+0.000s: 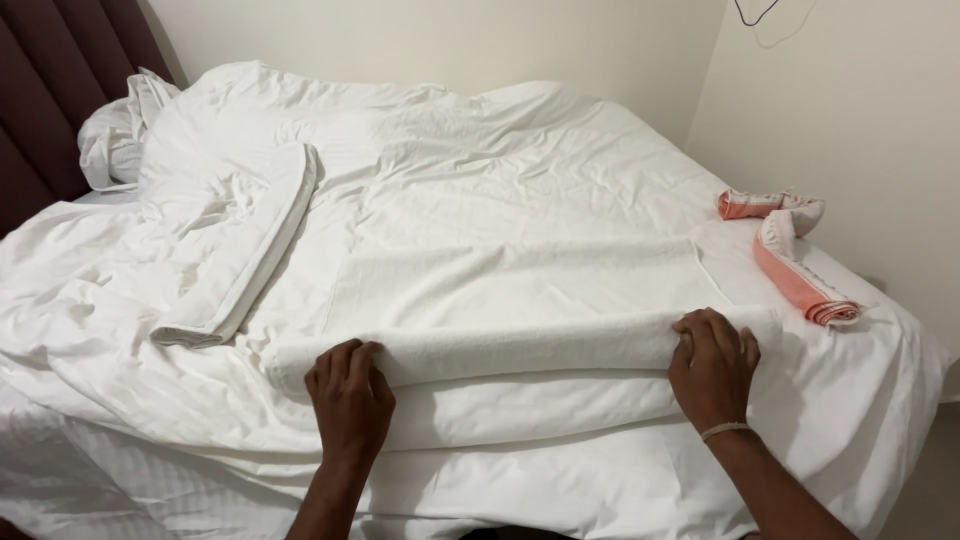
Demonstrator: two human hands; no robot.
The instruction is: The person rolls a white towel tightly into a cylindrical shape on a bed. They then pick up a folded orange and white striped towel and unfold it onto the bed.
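A white towel (520, 275) lies spread across the near part of the bed, its near edge rolled into a long tube (520, 348). My left hand (348, 395) rests palm down on the roll's left end, fingers curled over it. My right hand (712, 365), with a thin band at the wrist, presses on the roll's right end. Both hands grip the rolled part.
The bed (480, 170) is covered with a crumpled white duvet. A folded white cloth (245, 255) lies at the left. A pink and white rolled towel (795, 262) sits at the bed's right edge near the wall. A dark headboard (50, 80) stands at the far left.
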